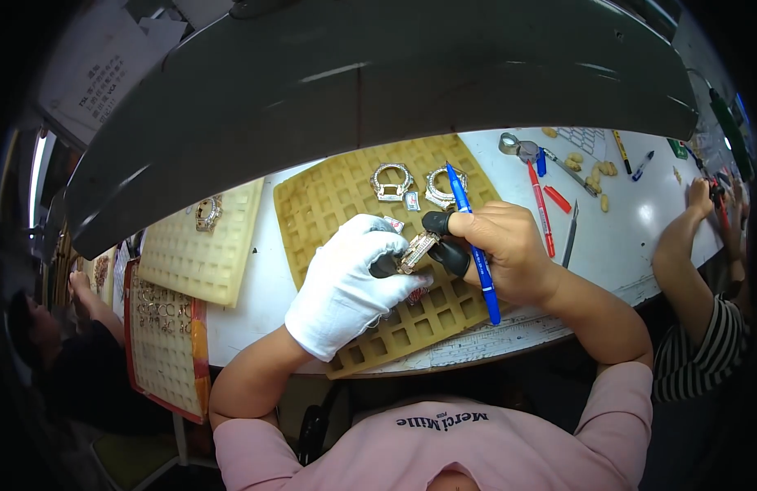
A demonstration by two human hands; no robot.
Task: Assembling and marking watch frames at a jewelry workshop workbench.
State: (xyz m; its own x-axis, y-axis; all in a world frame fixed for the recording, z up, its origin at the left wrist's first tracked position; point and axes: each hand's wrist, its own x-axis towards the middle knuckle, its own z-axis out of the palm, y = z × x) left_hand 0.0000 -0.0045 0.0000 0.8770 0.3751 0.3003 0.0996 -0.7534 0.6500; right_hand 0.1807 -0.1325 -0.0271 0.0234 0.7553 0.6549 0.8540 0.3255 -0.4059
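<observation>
My left hand point(342, 274), in a white glove with a dark fingertip cover, is closed on a small gold-coloured watch case point(417, 252) set with stones. My right hand point(501, 250) wears black finger cots on two fingers, which pinch the other side of the case. A blue pen point(482, 266) is tucked through the right hand, pointing up and away. Beyond the hands, a stone-set watch case point(391, 193) and a second one point(432, 190), partly behind the pen, lie on a yellowish gridded tray point(313, 196). Small tags lie near them.
Left stands another gridded tray point(239, 245) holding a watch case point(207, 213), beside a red-edged board point(200, 360) of small metal parts. Right lie a red pen point(539, 204), tweezers point(570, 237) and several peanuts point(595, 176). A dark lamp hood point(378, 90) hangs overhead. People sit both sides.
</observation>
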